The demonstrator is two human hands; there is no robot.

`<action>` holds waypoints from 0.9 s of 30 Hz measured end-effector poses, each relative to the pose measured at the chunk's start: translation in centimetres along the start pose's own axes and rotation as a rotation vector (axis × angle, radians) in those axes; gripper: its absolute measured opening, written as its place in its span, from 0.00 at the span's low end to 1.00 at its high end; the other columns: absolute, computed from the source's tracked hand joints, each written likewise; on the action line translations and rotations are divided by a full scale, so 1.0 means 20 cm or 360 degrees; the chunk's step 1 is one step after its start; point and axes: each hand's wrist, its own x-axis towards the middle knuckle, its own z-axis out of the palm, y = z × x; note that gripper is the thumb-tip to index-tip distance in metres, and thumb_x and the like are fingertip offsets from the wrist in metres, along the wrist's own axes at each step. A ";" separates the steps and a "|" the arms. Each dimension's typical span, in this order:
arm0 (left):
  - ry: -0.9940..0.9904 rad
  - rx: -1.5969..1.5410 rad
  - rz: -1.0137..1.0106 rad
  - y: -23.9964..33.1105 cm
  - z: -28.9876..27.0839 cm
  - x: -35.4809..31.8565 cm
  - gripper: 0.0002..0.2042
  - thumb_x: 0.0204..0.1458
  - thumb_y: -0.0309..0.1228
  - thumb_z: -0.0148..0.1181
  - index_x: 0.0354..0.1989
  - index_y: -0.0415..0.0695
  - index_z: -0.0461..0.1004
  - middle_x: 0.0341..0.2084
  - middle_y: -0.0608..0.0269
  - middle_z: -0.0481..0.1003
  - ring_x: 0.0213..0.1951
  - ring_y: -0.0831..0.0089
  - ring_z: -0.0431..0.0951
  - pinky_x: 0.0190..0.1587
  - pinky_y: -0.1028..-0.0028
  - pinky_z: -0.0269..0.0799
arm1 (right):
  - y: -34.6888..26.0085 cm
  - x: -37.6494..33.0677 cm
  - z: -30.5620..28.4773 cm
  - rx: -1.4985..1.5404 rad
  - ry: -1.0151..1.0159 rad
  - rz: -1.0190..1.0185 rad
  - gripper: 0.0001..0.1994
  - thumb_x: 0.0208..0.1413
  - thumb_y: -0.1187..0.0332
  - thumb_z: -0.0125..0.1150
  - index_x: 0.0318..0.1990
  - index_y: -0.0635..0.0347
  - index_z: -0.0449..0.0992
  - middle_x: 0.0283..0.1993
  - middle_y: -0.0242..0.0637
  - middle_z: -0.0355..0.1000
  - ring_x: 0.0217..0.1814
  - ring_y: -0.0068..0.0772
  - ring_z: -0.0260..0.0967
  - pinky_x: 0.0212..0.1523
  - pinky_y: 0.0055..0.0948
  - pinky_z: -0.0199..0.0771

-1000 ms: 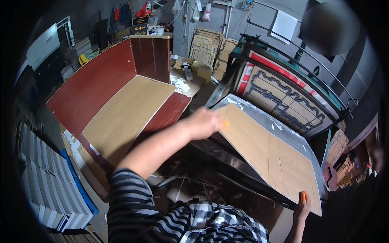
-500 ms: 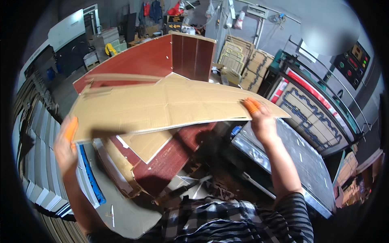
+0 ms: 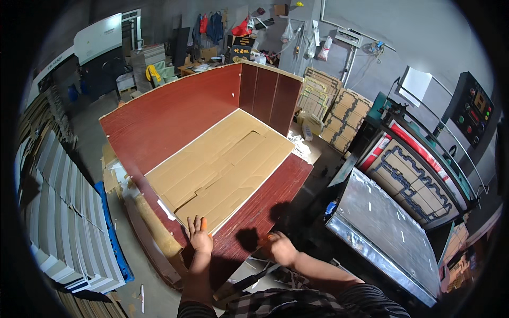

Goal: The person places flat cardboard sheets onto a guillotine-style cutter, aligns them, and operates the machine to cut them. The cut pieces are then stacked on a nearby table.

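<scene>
A flat tan cardboard sheet (image 3: pixel 228 172) with cut lines and white edges lies on the dark red wooden surface (image 3: pixel 265 196), inside the corner of two upright red boards. My left hand (image 3: pixel 201 238) rests at the sheet's near corner, its fingers spread and some orange covering on them. To the right, my right hand (image 3: pixel 282 248) is over the near edge of the red surface, apart from the sheet. Its fingers are curled in, with orange at the tips; whatever they may hold is hidden.
A metal-topped table (image 3: pixel 382 212) stands at the right, beside a machine with a die board (image 3: pixel 411 180) and a control panel (image 3: pixel 469 106). Stacked grey-white sheets (image 3: pixel 69 212) fill the left, on a blue pallet (image 3: pixel 119 259). Cutting boards (image 3: pixel 344 116) lean on the wall.
The large cardboard sheet, held up in both hands before, now lies flat on the red surface. Both hands have let go of its ends and come down closer together.
</scene>
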 end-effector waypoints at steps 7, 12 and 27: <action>-0.0161 -0.0174 0.0054 -0.14 0.02 0.01 0.31 0.41 0.38 0.69 0.56 0.47 0.69 0.62 0.57 0.62 0.67 0.49 0.52 0.65 0.49 0.50 | -0.06 -0.90 -0.20 0.0571 0.0234 0.0247 0.20 0.50 0.64 0.60 0.52 0.57 0.74 0.53 0.45 0.72 0.50 0.47 0.71 0.51 0.41 0.72; -0.0556 -0.0102 0.0098 -0.03 0.04 0.10 0.38 0.38 0.46 0.71 0.60 0.47 0.64 0.65 0.54 0.58 0.67 0.50 0.51 0.66 0.54 0.50 | -0.14 -1.51 -0.65 0.0585 0.0791 0.1424 0.18 0.45 0.70 0.67 0.46 0.60 0.77 0.48 0.45 0.74 0.46 0.48 0.73 0.48 0.40 0.75; 0.0703 -0.0901 0.1080 1.86 -0.50 0.23 0.22 0.56 0.39 0.57 0.56 0.41 0.71 0.55 0.49 0.70 0.55 0.51 0.70 0.61 0.57 0.61 | -0.97 -4.23 -2.05 -0.2126 0.0469 0.4064 0.41 0.49 0.49 0.65 0.66 0.60 0.58 0.71 0.43 0.51 0.75 0.43 0.42 0.71 0.41 0.44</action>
